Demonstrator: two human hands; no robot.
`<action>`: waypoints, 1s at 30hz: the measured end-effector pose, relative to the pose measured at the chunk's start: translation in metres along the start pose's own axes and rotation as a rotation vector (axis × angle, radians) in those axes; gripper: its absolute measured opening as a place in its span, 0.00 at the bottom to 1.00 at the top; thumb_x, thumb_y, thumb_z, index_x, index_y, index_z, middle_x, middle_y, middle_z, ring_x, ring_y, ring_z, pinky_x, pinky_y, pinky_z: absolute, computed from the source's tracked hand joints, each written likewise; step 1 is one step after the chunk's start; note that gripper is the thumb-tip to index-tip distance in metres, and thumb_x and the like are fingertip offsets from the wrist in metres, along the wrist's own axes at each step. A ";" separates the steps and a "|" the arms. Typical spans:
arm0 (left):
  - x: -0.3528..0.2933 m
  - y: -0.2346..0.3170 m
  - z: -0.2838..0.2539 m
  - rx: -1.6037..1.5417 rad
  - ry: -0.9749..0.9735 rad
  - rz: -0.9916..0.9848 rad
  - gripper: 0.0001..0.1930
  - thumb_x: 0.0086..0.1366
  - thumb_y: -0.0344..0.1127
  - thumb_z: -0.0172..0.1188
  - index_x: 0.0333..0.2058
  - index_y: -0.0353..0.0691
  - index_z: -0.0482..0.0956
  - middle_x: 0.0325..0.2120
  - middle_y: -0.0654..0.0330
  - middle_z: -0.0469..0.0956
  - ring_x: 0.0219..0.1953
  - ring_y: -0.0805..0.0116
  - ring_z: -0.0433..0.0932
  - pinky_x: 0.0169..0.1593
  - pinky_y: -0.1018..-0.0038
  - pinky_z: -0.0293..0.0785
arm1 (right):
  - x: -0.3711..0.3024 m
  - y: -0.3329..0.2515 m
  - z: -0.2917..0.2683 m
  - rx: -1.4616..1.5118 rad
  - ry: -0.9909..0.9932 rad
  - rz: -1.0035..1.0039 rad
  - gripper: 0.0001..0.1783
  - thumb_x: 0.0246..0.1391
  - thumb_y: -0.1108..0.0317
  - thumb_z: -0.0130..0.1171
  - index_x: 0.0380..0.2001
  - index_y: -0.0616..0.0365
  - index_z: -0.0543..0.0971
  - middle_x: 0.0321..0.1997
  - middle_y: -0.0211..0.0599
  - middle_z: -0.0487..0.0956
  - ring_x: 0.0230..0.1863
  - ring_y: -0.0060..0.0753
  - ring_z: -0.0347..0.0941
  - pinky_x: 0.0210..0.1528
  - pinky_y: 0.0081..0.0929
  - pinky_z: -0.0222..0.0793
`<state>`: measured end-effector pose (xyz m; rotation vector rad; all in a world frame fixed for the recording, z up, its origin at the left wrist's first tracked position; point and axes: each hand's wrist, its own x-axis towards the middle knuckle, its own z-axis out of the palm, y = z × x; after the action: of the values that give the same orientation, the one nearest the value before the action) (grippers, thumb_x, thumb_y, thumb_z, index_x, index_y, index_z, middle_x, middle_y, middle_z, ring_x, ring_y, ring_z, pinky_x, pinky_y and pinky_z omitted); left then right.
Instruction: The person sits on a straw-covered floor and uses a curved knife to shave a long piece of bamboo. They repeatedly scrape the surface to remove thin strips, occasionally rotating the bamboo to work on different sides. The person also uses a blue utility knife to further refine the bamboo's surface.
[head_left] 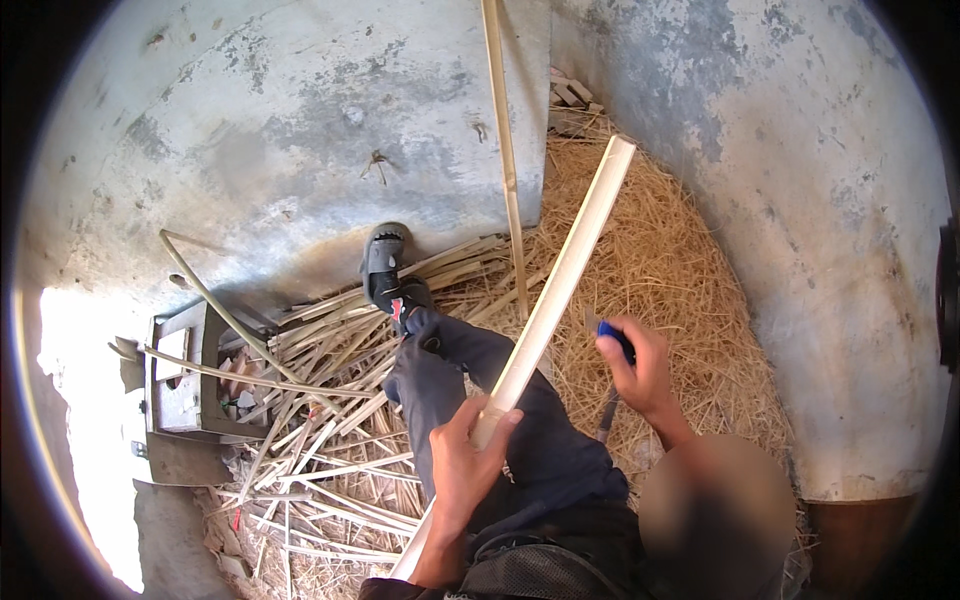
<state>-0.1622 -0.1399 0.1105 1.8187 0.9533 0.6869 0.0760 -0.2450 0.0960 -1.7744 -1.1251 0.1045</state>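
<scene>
My left hand (468, 462) is wrapped round a long pale split bamboo piece (560, 290). The piece slants across my lap, from the far right down past my left forearm, and its inner side looks hollowed like a channel. To the right of it, my right hand (645, 375) is closed on a small tool with a blue handle (616, 340). A short grey part juts from the handle toward the bamboo without touching it; I cannot make out whether it is a knife blade. Below the right hand, a thin dark rod (608, 412) lies beside my leg.
Many pale split strips (330, 400) lie piled left of my legs. A heap of fine shavings (680, 270) spreads at right against the worn wall (800, 200). A long strip (507, 150) leans on the far wall. An old box (187, 365) stands at left.
</scene>
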 end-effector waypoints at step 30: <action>0.004 0.014 0.006 -0.107 -0.048 0.026 0.17 0.63 0.30 0.74 0.45 0.25 0.81 0.29 0.59 0.85 0.32 0.81 0.76 0.35 0.79 0.73 | -0.022 -0.036 0.027 -0.127 -0.159 -0.441 0.17 0.61 0.56 0.67 0.40 0.60 0.83 0.27 0.37 0.79 0.22 0.39 0.78 0.23 0.34 0.72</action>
<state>-0.1502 -0.1430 0.1212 1.7481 0.8472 0.6941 0.0261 -0.2397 0.1008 -1.6056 -1.6445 -0.0951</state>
